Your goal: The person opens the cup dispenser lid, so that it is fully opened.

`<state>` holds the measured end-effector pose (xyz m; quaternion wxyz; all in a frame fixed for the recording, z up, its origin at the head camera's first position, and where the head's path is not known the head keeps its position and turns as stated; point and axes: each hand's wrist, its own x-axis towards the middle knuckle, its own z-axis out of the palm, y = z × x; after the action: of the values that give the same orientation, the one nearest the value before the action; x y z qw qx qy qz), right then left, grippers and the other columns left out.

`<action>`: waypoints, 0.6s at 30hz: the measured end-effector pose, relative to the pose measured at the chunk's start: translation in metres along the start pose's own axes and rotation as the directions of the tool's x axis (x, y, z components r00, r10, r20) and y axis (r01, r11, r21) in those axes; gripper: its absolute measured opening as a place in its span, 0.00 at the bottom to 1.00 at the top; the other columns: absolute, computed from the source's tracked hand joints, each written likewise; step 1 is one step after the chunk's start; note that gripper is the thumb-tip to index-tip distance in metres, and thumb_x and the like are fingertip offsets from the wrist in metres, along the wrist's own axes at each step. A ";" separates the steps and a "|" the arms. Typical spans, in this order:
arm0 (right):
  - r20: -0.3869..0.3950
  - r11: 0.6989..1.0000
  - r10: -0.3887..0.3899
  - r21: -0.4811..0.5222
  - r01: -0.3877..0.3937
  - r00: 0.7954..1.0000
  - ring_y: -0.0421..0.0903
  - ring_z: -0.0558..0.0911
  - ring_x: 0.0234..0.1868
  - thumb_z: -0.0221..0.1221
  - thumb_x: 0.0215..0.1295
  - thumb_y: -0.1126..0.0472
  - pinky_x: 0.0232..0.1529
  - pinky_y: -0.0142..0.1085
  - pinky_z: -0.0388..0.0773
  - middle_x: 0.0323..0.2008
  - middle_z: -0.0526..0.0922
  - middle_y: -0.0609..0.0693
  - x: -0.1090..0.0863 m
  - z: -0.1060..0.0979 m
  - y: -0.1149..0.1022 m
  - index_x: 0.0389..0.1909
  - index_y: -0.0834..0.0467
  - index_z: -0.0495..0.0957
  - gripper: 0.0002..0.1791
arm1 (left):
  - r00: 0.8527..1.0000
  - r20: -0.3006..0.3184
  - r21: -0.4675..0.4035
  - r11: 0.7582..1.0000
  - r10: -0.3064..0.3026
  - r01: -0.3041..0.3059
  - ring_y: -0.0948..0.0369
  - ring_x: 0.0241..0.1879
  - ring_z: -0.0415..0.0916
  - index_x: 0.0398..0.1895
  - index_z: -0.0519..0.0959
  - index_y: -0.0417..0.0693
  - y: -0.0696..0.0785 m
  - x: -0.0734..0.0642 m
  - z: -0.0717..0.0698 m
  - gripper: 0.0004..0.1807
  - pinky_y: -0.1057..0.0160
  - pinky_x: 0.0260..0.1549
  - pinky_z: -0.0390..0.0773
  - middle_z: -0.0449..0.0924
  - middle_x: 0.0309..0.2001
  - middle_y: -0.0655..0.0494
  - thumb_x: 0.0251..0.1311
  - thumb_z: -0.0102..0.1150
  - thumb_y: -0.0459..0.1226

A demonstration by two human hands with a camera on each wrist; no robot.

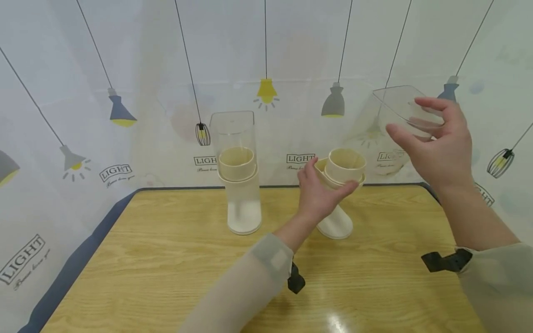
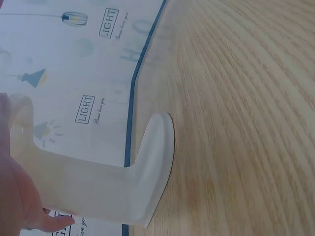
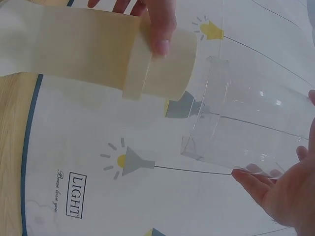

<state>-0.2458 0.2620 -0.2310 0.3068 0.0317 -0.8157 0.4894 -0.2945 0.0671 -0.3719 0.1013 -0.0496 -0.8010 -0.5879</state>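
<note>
My left hand point(image 1: 317, 195) grips a cream dispenser stand point(image 1: 335, 225) just below its round collar point(image 1: 344, 172). In the left wrist view the stand's flared foot point(image 2: 156, 167) shows at the tabletop. Up at the right, my right hand point(image 1: 449, 145) holds a clear plastic canister point(image 3: 251, 118) between thumb and fingers. The canister is apart from the stand, with its open rim turned toward the collar in the right wrist view. A second cream stand point(image 1: 243, 208) stands upright to the left, with a clear canister point(image 1: 233, 129) fitted over its collar.
A wooden table point(image 1: 166, 273) with a dark blue edge lies under the stands. Close behind it hangs a white backdrop point(image 1: 162, 60) printed with lamps and "LIGHT" lettering. Black straps with small mounts point(image 1: 447, 260) sit at both sleeve cuffs.
</note>
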 end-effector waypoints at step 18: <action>-0.053 0.951 0.193 -0.237 -0.200 0.980 0.35 0.77 0.75 0.69 0.72 0.38 0.40 0.12 0.67 0.86 0.56 0.38 -0.012 -0.051 0.066 0.82 0.32 0.63 0.41 | 0.979 0.203 0.033 0.999 -0.010 0.003 0.44 0.80 0.65 0.90 0.50 0.74 -0.010 0.021 -0.024 0.65 0.40 0.77 0.71 0.55 0.87 0.44 0.54 0.81 0.64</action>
<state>-0.2356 0.3354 -0.2715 0.2700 -0.0943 -0.8636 0.4152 -0.3139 0.0404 -0.3695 0.0181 -0.1051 -0.8169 -0.5669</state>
